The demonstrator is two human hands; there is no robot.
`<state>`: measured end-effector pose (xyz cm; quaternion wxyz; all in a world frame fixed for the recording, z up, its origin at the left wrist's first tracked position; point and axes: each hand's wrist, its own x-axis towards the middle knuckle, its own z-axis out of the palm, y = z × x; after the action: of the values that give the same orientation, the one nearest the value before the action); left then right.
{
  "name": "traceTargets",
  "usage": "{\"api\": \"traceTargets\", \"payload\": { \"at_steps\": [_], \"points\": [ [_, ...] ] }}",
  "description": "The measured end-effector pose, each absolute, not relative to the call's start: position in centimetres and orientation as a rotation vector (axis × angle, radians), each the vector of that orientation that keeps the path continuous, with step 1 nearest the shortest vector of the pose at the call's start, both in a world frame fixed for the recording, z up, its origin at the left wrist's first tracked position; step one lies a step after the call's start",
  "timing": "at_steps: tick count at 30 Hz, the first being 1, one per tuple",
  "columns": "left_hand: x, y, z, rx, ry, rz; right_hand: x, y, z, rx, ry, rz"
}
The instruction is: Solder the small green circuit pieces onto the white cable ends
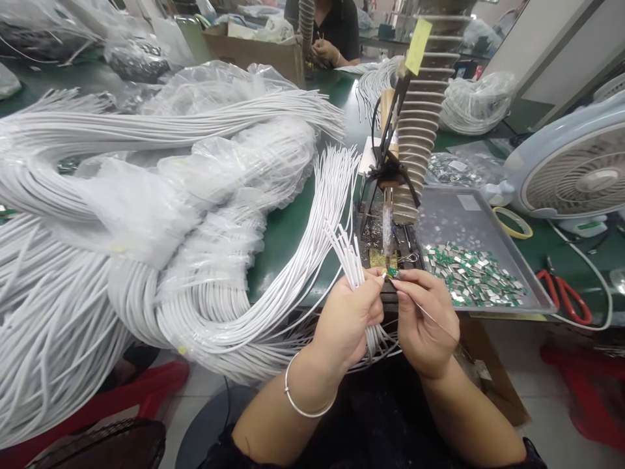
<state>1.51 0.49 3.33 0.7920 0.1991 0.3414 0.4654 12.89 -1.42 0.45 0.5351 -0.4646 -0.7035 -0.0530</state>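
My left hand (349, 312) is closed round a bunch of white cables (352, 264), and its thumb and forefinger pinch one cable end beside a small green circuit board (392, 272). Just to the right, my right hand (426, 319) pinches a thin wire (432, 317) close to that board. The soldering iron (387, 225) stands upright in a black holder, its tip down at the board between my hands. More small boards with metal plugs (473, 273) lie in a grey metal tray (527, 260) to the right.
Large bundles of white cables (195, 312), partly in plastic, cover the left. A ribbed duct (420, 124) rises behind the iron. On the right are a fan (576, 163), yellow tape roll (512, 223) and red-handled cutters (566, 299). A person's hands (325, 52) show across the table.
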Motion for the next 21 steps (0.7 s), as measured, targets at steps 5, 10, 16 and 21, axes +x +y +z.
{"api": "traceTargets", "payload": {
  "at_steps": [5,10,16,21],
  "points": [
    [1.5,0.5,3.5,0.420,0.746,1.007,12.9,-1.4,0.6,-1.119,-1.681,-0.136],
    [1.5,0.4,3.2,0.427,0.744,0.997,13.0,-1.5,0.3,-1.111,-1.681,-0.116],
    [1.4,0.3,2.2,0.432,0.771,0.987,13.2,-1.8,-0.2,-1.113,-1.682,-0.051],
    [1.2,0.1,1.6,0.465,0.797,0.972,13.5,-1.9,-0.3,-1.083,-1.630,0.105]
  ]
}}
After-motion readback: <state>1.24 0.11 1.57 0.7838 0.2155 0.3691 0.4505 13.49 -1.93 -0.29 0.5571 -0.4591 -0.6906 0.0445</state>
